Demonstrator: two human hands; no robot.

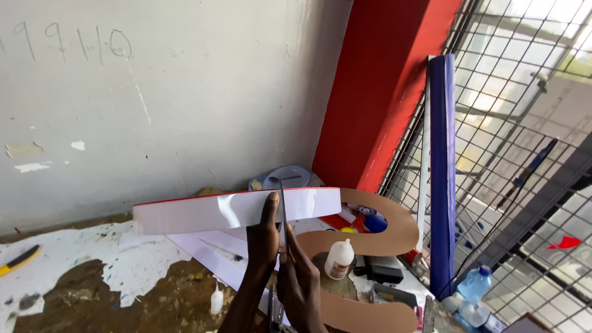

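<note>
Above the paint-stained workbench [92, 265], both hands [280, 259] hold a white strip [203, 211] beside a grey wall [185, 92]

Worn brown workbench [166, 302], patchy white paint. Left of the fingers [269, 213]: small white glue bottle [216, 301], far left a yellow-black utility knife [20, 259]. Right of them: bigger glue bottle [340, 259], brown cardboard letter cutout [394, 237], black box [383, 269].

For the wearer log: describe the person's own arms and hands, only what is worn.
Both forearms are bare as far as the frame shows; no sleeves, gloves or watch in view. The left hand and right hand show no rings or markings.
</note>
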